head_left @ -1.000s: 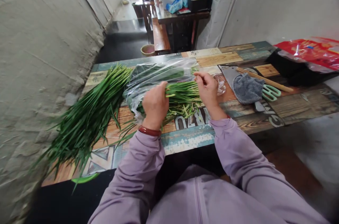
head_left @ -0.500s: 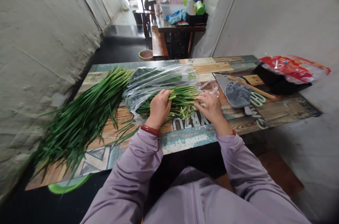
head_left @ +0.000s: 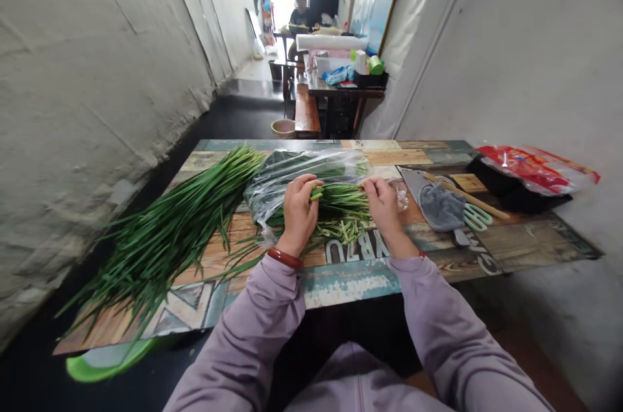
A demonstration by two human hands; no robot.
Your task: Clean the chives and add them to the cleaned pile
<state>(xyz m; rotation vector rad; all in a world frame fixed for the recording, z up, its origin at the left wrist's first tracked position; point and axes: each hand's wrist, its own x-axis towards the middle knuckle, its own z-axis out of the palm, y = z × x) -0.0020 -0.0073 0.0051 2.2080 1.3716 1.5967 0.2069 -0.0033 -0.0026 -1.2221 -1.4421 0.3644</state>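
**Between left hand (head_left: 299,212) and right hand (head_left: 384,206), a bundle of stalks (head_left: 343,198) with its pale ends to the right**

Just at the right hand's fingertips, the pale ends are close by; thumb and finger have drawn together into a pinch, where half a second ago they were spread lower over the same ends. Whether a stalk is caught in that pinch I cannot tell. The left hand has hardly changed: it stays curled around a few stalks (head_left: 316,193), their cut ends poking out past the thumb. With one hand keeping its hold and the other only regrouping its fingers, the handling of the greens seems to be at much the same stage.

Below the gap between the hands, loose trimmings (head_left: 344,230) lie scattered on the patterned table (head_left: 350,282). Beyond the left hand is a clear plastic bag (head_left: 292,172) with more greens inside; farther left, a large pile of long leaves (head_left: 180,224) fans toward the near edge.

Just right of the right hand sits crumpled clear plastic (head_left: 402,194), then a grey cloth (head_left: 442,206) beside pale green handles (head_left: 477,217). Farther right is a black tray (head_left: 511,188) with red packaging (head_left: 535,165) on it. Well ahead of both hands, the lifted view now shows a person (head_left: 302,16) at a far table.
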